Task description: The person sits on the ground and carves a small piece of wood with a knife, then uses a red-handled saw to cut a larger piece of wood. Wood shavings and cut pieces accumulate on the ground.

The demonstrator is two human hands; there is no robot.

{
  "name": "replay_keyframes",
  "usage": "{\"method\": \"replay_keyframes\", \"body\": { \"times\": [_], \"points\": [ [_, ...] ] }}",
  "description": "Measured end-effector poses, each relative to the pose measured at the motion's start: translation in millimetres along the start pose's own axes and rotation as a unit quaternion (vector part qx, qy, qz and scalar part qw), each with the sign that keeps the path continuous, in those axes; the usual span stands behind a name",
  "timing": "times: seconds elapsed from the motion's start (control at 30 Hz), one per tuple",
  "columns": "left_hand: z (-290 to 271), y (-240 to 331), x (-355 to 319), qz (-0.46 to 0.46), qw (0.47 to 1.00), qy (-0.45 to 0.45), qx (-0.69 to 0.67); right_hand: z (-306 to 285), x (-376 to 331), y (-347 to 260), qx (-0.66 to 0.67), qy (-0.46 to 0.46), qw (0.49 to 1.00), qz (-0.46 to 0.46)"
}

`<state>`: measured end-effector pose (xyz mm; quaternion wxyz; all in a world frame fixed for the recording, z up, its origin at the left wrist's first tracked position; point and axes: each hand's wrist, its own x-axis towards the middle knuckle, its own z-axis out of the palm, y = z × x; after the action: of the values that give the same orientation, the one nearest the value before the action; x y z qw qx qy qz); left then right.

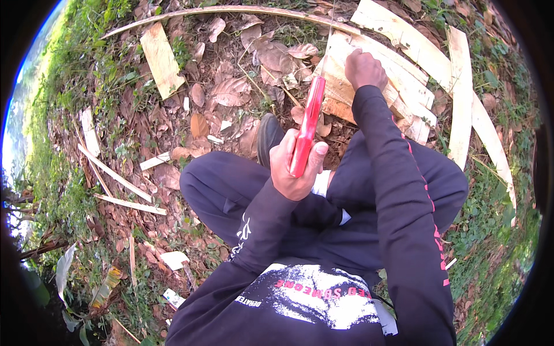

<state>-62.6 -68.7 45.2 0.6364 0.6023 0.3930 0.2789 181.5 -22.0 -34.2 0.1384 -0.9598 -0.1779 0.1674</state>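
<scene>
Left hand (295, 164) grips a red tool (307, 126); right hand (363, 69) beyond clutches a pale wood strip (346, 86).

My left hand (296, 164) sits at frame centre above my crossed legs, gripping a tool (307, 126) that points up toward my right hand (363, 69), which rests on stacked wood slabs (404, 81) upper right; a loose board (163, 59) lies upper left, thin strips (115, 176) at left

Glossy red plastic tool (307, 127), rough pale wood (398, 75)
</scene>
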Motion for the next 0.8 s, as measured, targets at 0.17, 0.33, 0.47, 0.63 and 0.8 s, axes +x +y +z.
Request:
{"method": "replay_keyframes", "body": {
  "times": [0.17,0.33,0.47,0.63,0.8],
  "points": [
    [9,-15,9,0.124,0.990,0.003,0.064,0,-8,-4,-0.021,0.025,0.999,-0.003],
    [12,-23,6,0.119,0.992,0.001,0.042,4,-7,-1,-0.021,0.043,0.999,-0.014],
    [14,-31,5,0.105,0.993,0.002,0.047,8,-8,0,-0.021,0.066,0.997,-0.028],
    [15,-34,-2,0.051,0.998,-0.005,0.045,5,-8,0,-0.005,0.038,0.999,-0.025],
    [16,-46,-22,0.198,0.971,0.013,0.130,5,-4,3,-0.018,0.029,0.999,-0.030]
  ]
}}
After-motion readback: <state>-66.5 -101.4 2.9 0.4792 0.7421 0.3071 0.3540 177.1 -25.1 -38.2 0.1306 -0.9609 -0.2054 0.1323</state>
